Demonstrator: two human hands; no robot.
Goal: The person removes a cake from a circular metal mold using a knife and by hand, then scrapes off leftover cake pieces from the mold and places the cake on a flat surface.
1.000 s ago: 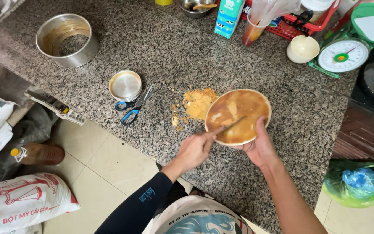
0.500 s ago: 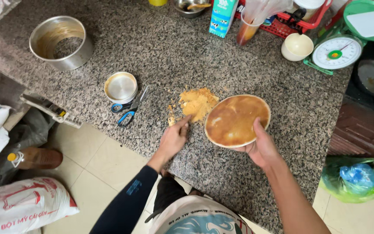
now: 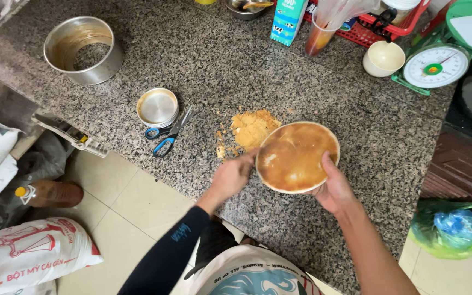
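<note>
My right hand (image 3: 331,188) holds the round cake (image 3: 297,157) by its rim, tilted up near the front edge of the bench (image 3: 192,60). Its face is smooth, golden brown, darker toward the middle, with a pale edge. My left hand (image 3: 233,175) touches the cake's left rim, fingers curled; I cannot tell what it grips. Crumbs (image 3: 251,128) lie just beside it.

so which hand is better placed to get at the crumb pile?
Probably left. The left hand sits at the bowl's near-left rim, just below the crumb pile. The right hand is holding the bowl.
</note>
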